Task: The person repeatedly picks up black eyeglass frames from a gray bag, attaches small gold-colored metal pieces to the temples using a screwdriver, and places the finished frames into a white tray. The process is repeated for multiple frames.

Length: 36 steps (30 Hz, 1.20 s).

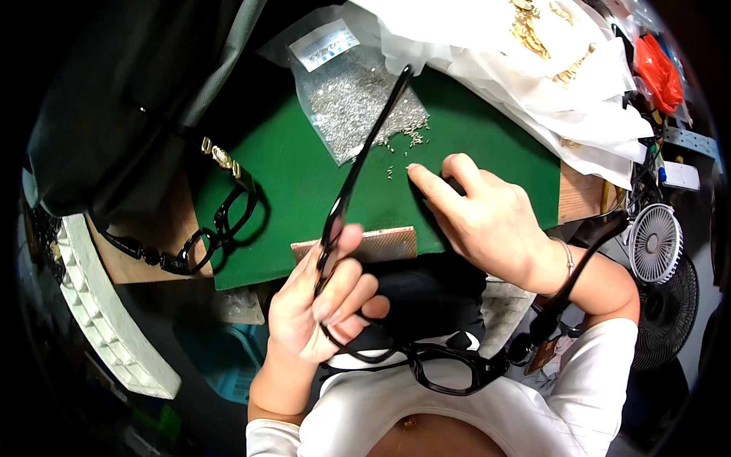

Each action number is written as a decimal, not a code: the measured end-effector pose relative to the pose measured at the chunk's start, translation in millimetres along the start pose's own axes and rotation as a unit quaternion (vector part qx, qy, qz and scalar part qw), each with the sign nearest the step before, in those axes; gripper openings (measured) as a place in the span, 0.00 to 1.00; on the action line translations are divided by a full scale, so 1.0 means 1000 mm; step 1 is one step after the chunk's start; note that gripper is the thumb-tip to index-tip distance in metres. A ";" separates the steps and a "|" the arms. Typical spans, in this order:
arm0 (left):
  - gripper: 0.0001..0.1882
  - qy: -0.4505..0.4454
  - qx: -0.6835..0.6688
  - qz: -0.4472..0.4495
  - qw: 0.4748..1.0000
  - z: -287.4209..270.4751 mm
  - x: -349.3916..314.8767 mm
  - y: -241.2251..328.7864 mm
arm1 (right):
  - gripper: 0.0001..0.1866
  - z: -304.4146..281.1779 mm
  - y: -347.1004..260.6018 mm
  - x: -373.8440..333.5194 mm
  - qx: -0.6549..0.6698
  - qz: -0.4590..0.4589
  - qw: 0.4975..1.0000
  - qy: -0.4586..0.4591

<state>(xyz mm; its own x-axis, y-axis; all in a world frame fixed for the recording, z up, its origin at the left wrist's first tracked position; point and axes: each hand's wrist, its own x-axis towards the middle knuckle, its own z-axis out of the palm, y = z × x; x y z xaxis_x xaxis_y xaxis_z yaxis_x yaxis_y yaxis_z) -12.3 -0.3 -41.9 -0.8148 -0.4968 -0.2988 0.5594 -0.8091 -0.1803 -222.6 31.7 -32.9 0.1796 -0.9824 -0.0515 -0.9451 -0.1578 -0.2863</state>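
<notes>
My left hand (335, 301) is closed around the temple of a black eyeglasses frame (355, 179). That temple points up over the mat, and the rims hang tilted below, in front of my white top. My right hand (483, 217) is lowered to the green mat (266, 152), index finger stretched toward loose tiny silver screws (415, 137). Whether its fingertip touches one is too small to tell. The screws lie by the mouth of a clear plastic bag (354, 107) full of similar small metal pieces. Dark shade hides part of the space under my right fingers.
A second black eyeglasses frame (221, 228) with gold decoration lies at the mat's left. White plastic sheeting (495, 84) with gold-coloured pieces covers the back right. A narrow strip (388, 244) sits at the mat's front edge. White foam-like trays (114, 320) stand left, small fans (655, 244) right.
</notes>
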 end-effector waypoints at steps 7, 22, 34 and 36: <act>0.22 -0.015 -0.028 -0.025 0.999 -0.018 0.002 0.004 | 0.10 -0.008 -0.001 0.010 0.300 -0.036 0.953 -0.033; 0.19 0.037 -0.012 -0.018 0.999 -0.011 0.001 -0.005 | 0.15 -0.034 -0.028 0.017 0.714 0.218 0.574 -0.337; 0.19 0.033 0.057 -0.023 0.998 -0.014 0.005 -0.003 | 0.20 -0.022 -0.031 0.011 0.760 0.264 0.501 -0.319; 0.18 0.026 0.054 -0.017 0.998 -0.016 0.006 -0.003 | 0.17 -0.024 -0.031 0.015 0.754 0.267 0.503 -0.328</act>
<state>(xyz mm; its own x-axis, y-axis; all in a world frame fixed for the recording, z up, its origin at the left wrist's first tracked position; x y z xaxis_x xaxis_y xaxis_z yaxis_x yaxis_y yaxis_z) -16.6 3.8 -58.2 -0.8228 -0.4529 -0.3434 0.5091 -0.8559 -0.0910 -197.0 19.8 -1.3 0.5286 -0.5230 -0.6686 0.2866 0.8513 -0.4394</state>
